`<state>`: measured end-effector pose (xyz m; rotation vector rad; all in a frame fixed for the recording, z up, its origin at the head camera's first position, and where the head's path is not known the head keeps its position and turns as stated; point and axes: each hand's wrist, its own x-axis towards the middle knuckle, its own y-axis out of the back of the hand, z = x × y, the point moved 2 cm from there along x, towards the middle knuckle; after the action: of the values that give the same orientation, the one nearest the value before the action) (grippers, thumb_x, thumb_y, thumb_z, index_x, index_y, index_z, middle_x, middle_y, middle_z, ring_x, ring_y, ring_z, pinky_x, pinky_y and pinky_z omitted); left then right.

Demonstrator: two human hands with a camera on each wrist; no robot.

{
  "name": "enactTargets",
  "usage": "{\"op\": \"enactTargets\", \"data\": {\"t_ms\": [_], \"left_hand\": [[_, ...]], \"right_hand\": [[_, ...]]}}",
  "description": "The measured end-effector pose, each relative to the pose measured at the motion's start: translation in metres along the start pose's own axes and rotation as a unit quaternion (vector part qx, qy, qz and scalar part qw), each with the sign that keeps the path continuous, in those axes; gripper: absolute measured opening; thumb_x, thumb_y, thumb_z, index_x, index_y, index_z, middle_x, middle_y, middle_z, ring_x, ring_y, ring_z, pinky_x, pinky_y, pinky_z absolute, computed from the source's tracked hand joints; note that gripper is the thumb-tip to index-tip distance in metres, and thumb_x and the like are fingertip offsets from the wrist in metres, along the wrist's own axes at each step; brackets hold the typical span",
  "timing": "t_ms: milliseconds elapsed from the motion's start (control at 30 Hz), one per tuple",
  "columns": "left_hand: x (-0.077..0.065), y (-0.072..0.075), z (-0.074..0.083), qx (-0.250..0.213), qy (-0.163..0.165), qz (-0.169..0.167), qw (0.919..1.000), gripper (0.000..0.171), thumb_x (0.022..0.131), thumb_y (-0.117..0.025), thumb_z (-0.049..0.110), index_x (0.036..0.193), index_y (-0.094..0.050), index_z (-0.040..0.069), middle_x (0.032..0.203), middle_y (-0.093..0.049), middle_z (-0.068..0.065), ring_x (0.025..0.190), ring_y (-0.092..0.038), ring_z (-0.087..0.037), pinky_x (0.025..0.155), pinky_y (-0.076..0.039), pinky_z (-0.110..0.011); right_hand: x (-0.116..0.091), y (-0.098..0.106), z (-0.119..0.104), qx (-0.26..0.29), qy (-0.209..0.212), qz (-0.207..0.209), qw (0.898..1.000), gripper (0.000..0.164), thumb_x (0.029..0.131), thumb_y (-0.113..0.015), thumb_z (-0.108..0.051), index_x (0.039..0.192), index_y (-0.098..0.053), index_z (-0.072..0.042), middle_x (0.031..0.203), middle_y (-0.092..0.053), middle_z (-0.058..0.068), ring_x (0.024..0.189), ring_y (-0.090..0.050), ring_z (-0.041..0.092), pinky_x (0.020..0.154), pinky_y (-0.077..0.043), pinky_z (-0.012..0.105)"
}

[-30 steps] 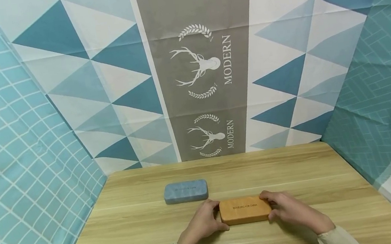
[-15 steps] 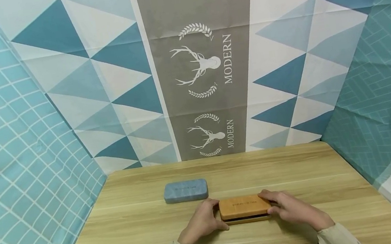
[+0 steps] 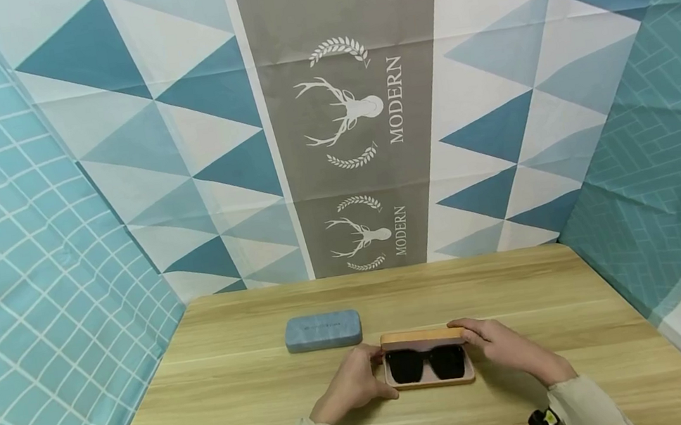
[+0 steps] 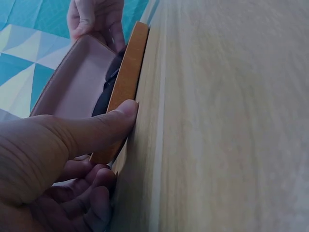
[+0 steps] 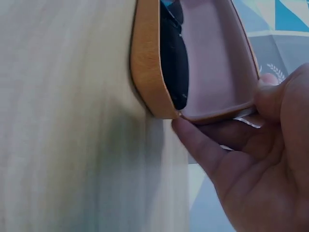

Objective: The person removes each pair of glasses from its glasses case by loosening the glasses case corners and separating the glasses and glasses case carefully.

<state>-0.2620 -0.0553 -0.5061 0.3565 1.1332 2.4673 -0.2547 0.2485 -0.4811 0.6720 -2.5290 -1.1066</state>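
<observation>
Blue-grey, a closed case sits on the table behind and to the left of an orange glasses case, the two well apart. The orange one rests at the near middle of the table, its lid tilted up at the back, dark sunglasses lying in its pinkish base. Both hands cover its ends: the left hand grips the base, the right hand pinches the lid. Light wood grain runs across the tabletop; patterned cloth hangs behind, with gridded cloth on the left and teal cloth on the right. Both lenses show only from the head. From the left wrist, the thumb lies across the base's front wall; from the right wrist, a fingertip touches the corner where lid and base meet.
</observation>
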Motion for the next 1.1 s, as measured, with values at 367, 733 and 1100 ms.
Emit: {"op": "enactTargets", "data": {"t_ms": [367,733,1100], "left_hand": [[0.001,0.001,0.002,-0.002,0.002,-0.007,1.0000,0.053,0.064,-0.100,0.027,0.107,-0.073,0.009,0.099,-0.066,0.002,0.089,-0.059,-0.009,0.078,-0.054,-0.029],[0.001,0.002,0.000,-0.001,0.001,-0.011,0.9999,0.053,0.066,-0.099,0.030,0.106,-0.072,0.009,0.098,-0.064,0.002,0.088,-0.058,-0.011,0.078,-0.052,-0.031],[0.000,0.002,0.000,-0.006,-0.001,-0.013,0.9999,0.052,0.066,-0.099,0.030,0.106,-0.072,0.010,0.097,-0.064,0.003,0.089,-0.057,-0.011,0.078,-0.051,-0.031]], "right_hand": [[0.003,0.000,-0.002,-0.021,-0.027,0.038,0.999,0.045,0.113,-0.039,-0.031,0.142,-0.057,-0.002,0.135,-0.065,0.019,0.121,-0.065,0.036,0.097,-0.053,0.052],[-0.007,0.002,-0.021,-0.112,-0.003,0.101,0.989,0.037,0.105,-0.060,-0.018,0.139,-0.060,-0.001,0.137,-0.064,0.020,0.124,-0.063,0.038,0.095,-0.056,0.050],[-0.021,-0.005,-0.047,-0.232,0.075,0.192,0.951,0.041,0.094,-0.075,-0.013,0.133,-0.065,-0.004,0.130,-0.065,0.015,0.119,-0.065,0.031,0.091,-0.058,0.045]]}}
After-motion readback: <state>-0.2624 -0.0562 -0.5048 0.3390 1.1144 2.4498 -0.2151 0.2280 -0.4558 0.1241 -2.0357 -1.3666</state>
